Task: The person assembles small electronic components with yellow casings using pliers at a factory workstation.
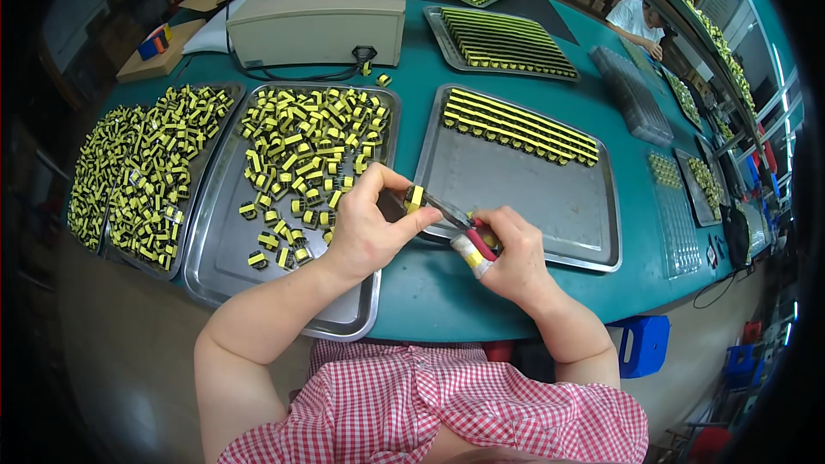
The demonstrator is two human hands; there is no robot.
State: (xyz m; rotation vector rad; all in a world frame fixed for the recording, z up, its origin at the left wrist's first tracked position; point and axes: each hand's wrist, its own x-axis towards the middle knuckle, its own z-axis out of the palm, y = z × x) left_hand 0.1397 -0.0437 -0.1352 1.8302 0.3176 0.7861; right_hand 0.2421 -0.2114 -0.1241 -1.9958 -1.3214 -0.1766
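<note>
Between the thumb and fingertips of my left hand [368,222] is a small yellow-and-black transformer [414,198]. My right hand [518,256] is closed around a pair of pliers [473,253] with red handles, one partly wrapped in pale tape. The plier jaws point left and reach the transformer's side; whether they grip a pin cannot be made out. Under my left wrist lies a metal tray [225,249] holding a loose heap of such transformers [301,137]. Beyond my right hand another metal tray [550,206] carries transformers in neat rows [516,127] along its far side.
More loose transformers [155,172] fill trays at the far left. A beige box-shaped device [318,30] with a black cable stands behind. Two trays of lined-up transformers [507,39] lie farther back. Clear plastic trays [632,94] are stacked at right, and a person [638,21] sits beyond.
</note>
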